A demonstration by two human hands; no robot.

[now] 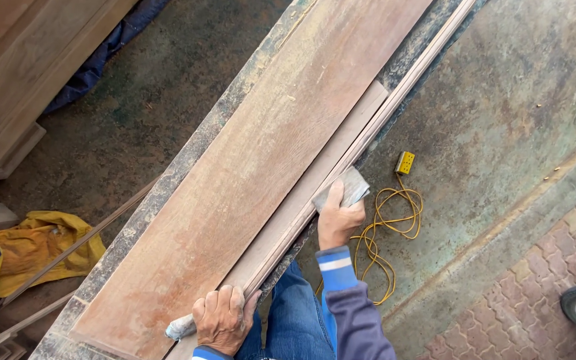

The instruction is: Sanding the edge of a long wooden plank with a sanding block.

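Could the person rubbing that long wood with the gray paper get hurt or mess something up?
Maybe. The right hand presses the sandpaper at the thin strip's edge, so fingers might catch splinters. The left hand only holds one end, so the strip could slide. The yellow cord on the floor near the legs could trip someone.

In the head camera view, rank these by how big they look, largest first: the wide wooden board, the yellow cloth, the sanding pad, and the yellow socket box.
1. Wide wooden board
2. Yellow cloth, on the ground farther from the camera, so its true size is unsure
3. Sanding pad in the right hand
4. Yellow socket box, also on the ground
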